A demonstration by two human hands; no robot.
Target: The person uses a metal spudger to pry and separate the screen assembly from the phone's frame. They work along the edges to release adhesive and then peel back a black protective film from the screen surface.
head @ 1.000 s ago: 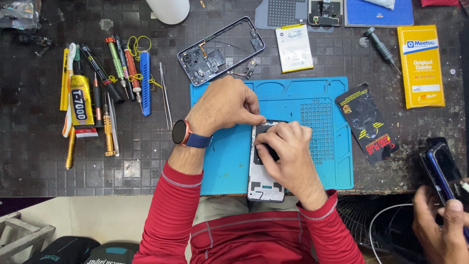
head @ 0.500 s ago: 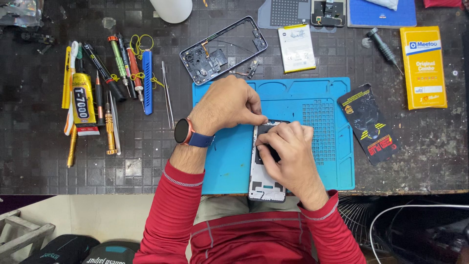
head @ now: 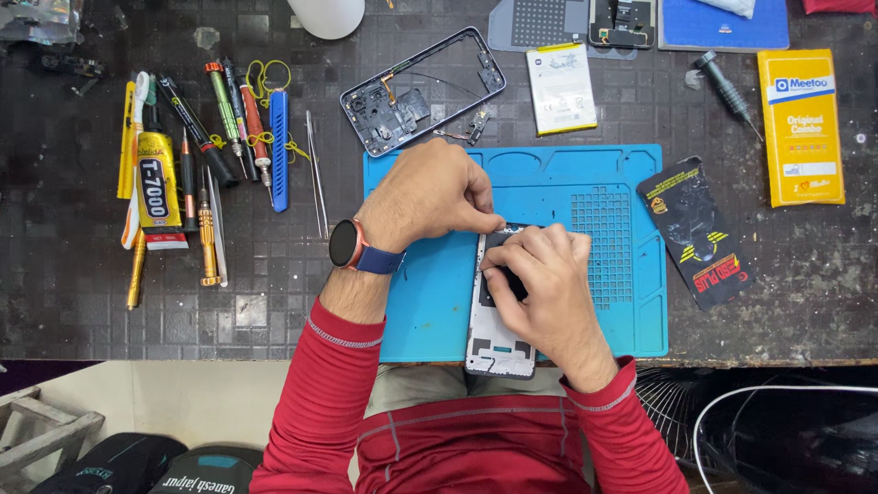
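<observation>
Both hands at work on a phone chassis (head: 498,338), lying lengthwise on the blue silicone repair mat (head: 430,302), lower end jutting past the desk (head: 73,293) edge toward the lap. Left hand (head: 430,194) curled narrow, fingertips pinched at the top edge of the chassis, smartwatch (head: 347,244) on the wrist. Right hand (head: 549,284) closed over the upper half of the chassis, fingers pressing a dark part there (exact part hidden under the fingers). Just beyond the mat, an empty phone frame (head: 421,90) set at a slant, with a white battery (head: 561,88) to its right. Far left, a row of screwdrivers, a glue tube (head: 157,190) and tweezers (head: 315,174). At right, a black packet (head: 700,229) overlapping the mat's edge, a yellow box (head: 802,126) well apart.
</observation>
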